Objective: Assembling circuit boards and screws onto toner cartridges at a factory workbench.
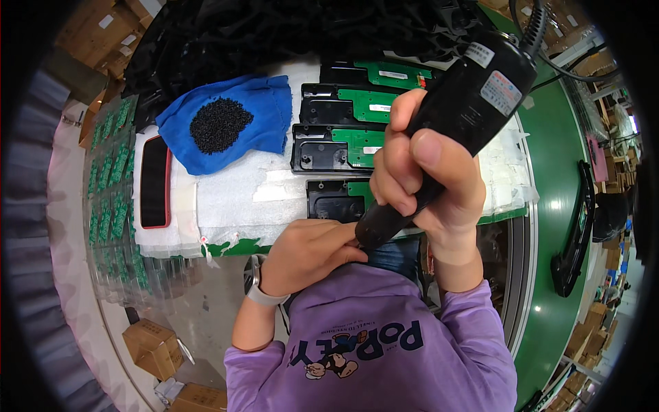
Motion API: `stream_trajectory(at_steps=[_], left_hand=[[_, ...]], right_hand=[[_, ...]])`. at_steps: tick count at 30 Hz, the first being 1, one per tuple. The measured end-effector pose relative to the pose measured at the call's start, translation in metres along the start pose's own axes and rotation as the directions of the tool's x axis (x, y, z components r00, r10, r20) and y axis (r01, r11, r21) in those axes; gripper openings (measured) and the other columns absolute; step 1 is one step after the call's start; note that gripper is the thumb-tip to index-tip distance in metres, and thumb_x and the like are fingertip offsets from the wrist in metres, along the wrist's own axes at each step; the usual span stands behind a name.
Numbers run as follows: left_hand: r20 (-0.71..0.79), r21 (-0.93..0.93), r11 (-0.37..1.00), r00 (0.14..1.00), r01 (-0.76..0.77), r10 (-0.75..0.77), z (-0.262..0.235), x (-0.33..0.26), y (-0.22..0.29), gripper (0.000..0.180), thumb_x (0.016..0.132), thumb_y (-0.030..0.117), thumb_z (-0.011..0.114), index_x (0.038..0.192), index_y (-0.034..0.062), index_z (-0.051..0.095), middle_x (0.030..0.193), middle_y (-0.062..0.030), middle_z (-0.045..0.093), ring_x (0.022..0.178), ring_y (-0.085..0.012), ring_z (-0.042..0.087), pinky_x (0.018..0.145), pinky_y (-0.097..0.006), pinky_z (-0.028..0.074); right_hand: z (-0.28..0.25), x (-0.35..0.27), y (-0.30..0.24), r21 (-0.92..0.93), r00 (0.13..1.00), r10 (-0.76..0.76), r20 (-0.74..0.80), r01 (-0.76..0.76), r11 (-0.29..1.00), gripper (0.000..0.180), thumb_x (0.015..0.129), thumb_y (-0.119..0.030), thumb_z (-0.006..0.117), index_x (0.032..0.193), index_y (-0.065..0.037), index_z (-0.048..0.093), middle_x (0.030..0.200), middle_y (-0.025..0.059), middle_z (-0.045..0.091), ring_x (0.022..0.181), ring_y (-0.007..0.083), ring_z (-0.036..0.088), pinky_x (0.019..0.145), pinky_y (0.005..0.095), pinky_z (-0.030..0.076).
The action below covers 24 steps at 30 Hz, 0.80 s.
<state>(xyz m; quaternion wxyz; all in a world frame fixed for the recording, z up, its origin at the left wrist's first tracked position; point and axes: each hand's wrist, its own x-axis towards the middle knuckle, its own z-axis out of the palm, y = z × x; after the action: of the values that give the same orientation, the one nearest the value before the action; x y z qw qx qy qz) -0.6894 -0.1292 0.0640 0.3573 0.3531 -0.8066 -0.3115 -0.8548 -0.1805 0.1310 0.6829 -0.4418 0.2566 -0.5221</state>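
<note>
My right hand grips a black electric screwdriver, which slants down to the left, its tip hidden by my left hand. My left hand is closed by the tool's tip at the near edge of the white foam mat; whether it holds anything is hidden. Just beyond the tip lies a black plastic housing with a green circuit board. Three more such housings lie in a column behind it.
A blue cloth holds a heap of small black screws. A black and red tray sits at the mat's left. Racks of green boards stand further left. A green conveyor belt runs on the right. Cardboard boxes lie on the floor.
</note>
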Motion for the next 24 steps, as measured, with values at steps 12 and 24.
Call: stream_trajectory(at_steps=[12, 24], left_hand=[[-0.451, 0.029, 0.984, 0.880, 0.178, -0.146, -0.021, 0.004, -0.019, 0.006, 0.076, 0.002, 0.063, 0.082, 0.0010, 0.063, 0.073, -0.0106, 0.062, 0.062, -0.0221, 0.060, 0.056, -0.028, 0.046], [-0.523, 0.802, 0.311, 0.851, 0.510, -0.046, -0.099, 0.026, -0.095, 0.013, 0.075, 0.015, 0.065, 0.078, 0.0023, 0.063, 0.081, -0.0095, 0.058, 0.078, -0.0270, 0.055, 0.065, -0.036, 0.046]], right_hand=[[-0.021, 0.010, 0.000, 0.278, 0.984, -0.167, -0.069, 0.180, 0.943, 0.021, 0.086, -0.021, 0.051, 0.097, -0.003, 0.051, 0.054, 0.0033, 0.044, 0.040, 0.0129, 0.043, 0.043, 0.0295, 0.038], [-0.014, 0.014, 0.014, -0.139, 0.950, -0.303, 0.074, 0.311, 0.940, 0.036, 0.077, -0.025, 0.059, 0.098, -0.001, 0.042, 0.055, 0.0020, 0.042, 0.039, 0.0109, 0.039, 0.041, 0.0256, 0.033]])
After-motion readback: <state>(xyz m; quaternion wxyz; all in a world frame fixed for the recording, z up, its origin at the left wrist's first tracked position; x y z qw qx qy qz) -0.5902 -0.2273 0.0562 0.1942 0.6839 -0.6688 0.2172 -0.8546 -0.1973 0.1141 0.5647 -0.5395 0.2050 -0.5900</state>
